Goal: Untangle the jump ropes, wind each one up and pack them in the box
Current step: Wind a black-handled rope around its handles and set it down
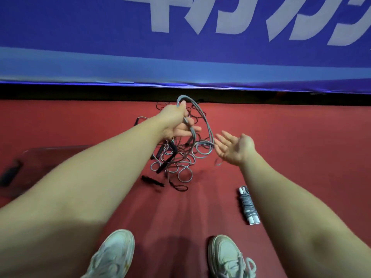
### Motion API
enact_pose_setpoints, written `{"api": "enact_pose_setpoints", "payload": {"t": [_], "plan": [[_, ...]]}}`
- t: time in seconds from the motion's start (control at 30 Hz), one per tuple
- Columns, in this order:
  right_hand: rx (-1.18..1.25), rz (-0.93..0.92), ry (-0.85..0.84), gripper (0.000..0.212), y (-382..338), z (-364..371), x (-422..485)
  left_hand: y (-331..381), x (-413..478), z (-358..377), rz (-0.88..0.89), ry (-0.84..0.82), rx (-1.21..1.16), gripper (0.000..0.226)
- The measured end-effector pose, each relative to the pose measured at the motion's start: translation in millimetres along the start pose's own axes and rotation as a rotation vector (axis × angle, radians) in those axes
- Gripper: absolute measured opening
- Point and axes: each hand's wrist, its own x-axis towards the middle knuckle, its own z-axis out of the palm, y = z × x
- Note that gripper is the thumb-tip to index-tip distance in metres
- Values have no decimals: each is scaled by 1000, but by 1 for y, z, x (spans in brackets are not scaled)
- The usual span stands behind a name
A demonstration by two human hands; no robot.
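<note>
A tangle of jump ropes [176,157] with grey-blue cords and black handles lies on the red floor ahead of me. My left hand [178,121] grips a raised loop of grey-blue rope [204,117] above the pile. To the right of the loop is my right hand [230,149], palm up with straight fingers; its fingertips are at the rope's lower end and nothing is gripped. A wound-up rope with white handles [248,205] lies on the floor by my right forearm. The clear plastic box [36,157] sits at the left, partly hidden by my left arm.
A blue banner [180,47] with white lettering runs along the far edge of the floor. A loose black handle [152,181] and a black strap [178,186] lie just before the pile. My two white shoes [114,255] stand at the bottom.
</note>
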Motion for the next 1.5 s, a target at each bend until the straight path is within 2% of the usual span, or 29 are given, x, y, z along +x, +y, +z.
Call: {"api": "enact_pose_setpoints", "payload": {"t": [0.07, 0.13, 0.17, 0.23, 0.3, 0.37, 0.5, 0.53, 0.6, 0.67, 0.73, 0.8, 0.87, 0.93, 1.0, 1.1, 1.17, 1.3, 1.33, 1.43, 1.5], "plan": [[-210, -88, -129, 35, 18, 12, -5, 11, -1, 8, -16, -15, -121, 40], [-492, -170, -314, 52, 32, 28, -10, 21, -2, 15, -16, -23, -183, 39], [-620, -197, -395, 49, 38, 35, -11, 25, -3, 17, -7, -19, -203, 38], [-825, -237, -436, 34, 45, 47, -12, 35, -5, 17, 27, 2, -283, 37], [-944, -232, -377, 15, 48, 48, -12, 50, -8, 11, 68, 38, -373, 39], [-964, -287, -308, 20, 48, 44, -12, 68, -12, 3, 95, 57, -450, 41], [-914, -602, -95, 37, 19, 57, -27, 92, -17, -21, 186, 93, -585, 42], [-800, -598, -103, 40, 9, 69, -35, 94, -15, -31, 210, 111, -610, 41], [-535, -586, -225, 41, -13, 97, -54, 92, -14, -48, 236, 112, -605, 40], [-592, -684, -226, 40, -32, 119, -67, 79, -15, -60, 263, 94, -367, 41], [-815, -812, -163, 39, -45, 128, -73, 50, -14, -73, 272, 84, 235, 33], [-976, -859, -140, 36, -51, 129, -75, 14, -13, -90, 181, -18, 777, 41], [-1026, -834, -164, 31, -51, 129, -74, -12, -10, -103, 31, -143, 972, 50], [-1052, -802, -185, 27, -46, 131, -71, -24, -11, -98, -6, -227, 961, 45], [-1000, -727, -171, 25, -40, 133, -65, -31, -13, -84, -15, -309, 913, 48], [-682, -505, -138, 25, -31, 133, -54, -43, -20, -57, -32, -438, 822, 87], [-475, -355, -122, 29, -27, 132, -49, -57, -25, -46, -38, -472, 742, 94], [-195, -196, -143, 33, -22, 130, -43, -85, -28, -37, 127, -330, 887, 101], [-129, -174, -146, 34, -21, 130, -43, -89, -29, -34, 169, -280, 864, 94], [37, -127, -155, 37, -23, 132, -44, -95, -30, -23, 256, -172, 617, 47], [116, -108, -160, 39, -26, 133, -44, -98, -24, -23, 304, -96, 579, 35]]}}
